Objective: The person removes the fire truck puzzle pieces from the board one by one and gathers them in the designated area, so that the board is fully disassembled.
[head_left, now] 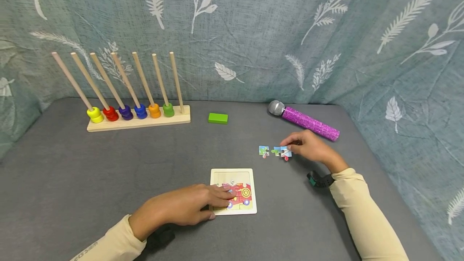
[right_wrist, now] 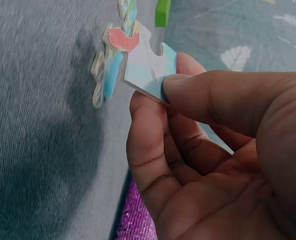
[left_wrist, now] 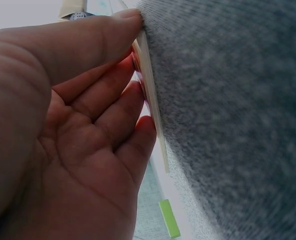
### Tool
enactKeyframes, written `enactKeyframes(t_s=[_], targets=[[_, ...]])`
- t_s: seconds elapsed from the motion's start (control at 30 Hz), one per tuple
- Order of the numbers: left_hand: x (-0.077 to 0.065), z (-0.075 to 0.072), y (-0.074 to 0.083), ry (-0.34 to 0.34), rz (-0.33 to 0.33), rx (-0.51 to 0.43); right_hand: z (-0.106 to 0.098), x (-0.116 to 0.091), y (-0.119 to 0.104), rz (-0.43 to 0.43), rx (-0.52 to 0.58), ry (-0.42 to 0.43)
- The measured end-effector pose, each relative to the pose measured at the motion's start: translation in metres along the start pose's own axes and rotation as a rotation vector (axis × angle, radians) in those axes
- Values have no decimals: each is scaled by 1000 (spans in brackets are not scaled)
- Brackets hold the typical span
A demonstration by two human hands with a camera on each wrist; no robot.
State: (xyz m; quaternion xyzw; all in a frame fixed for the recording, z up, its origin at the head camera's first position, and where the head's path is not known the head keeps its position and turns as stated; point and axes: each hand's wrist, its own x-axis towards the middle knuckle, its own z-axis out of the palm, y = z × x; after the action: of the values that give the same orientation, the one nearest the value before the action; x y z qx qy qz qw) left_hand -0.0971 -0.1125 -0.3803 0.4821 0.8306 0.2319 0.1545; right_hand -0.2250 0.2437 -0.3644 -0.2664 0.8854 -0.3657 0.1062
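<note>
My left hand [head_left: 192, 204] rests with its fingers across a wooden puzzle tray [head_left: 232, 171], the thumb at the near edge. Inside the tray's pale frame lie joined pieces with a red picture [head_left: 243, 193]; the fingers hide part of it. Thumb and fingers of my right hand [head_left: 311, 147] pinch a jigsaw piece [right_wrist: 146, 65], light blue and white with a red knob, which appears tilted off the table. Just left of it are another puzzle piece [head_left: 276, 151] and, farther left, a blue-and-green puzzle piece [head_left: 264, 151], both on the grey table.
A wooden peg stand [head_left: 139, 123] with coloured rings is at the back left. A green block [head_left: 218, 118] lies at the back middle. Behind my right hand lies a glittery purple microphone [head_left: 308, 122]. Patterned cloth [head_left: 232, 43] hangs along the table's far edge.
</note>
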Motion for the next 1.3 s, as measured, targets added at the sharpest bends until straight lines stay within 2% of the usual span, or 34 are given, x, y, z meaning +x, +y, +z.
enactKeyframes(t_s=[0.23,0.37,0.93,1.2,1.3], targets=[[0,0,0,-10,-8,-15,-5,-2,5,56,-8,4],[0,-1,0,9,19,4,-6,-3,7,75,-12,14],[1,-2,2,-10,-10,-12,-3,-1,24,80,-99,44],[1,-2,3,-17,-9,36,-2,0,24,68,-113,51],[0,-1,4,4,19,84,-1,0,25,64,-119,44]])
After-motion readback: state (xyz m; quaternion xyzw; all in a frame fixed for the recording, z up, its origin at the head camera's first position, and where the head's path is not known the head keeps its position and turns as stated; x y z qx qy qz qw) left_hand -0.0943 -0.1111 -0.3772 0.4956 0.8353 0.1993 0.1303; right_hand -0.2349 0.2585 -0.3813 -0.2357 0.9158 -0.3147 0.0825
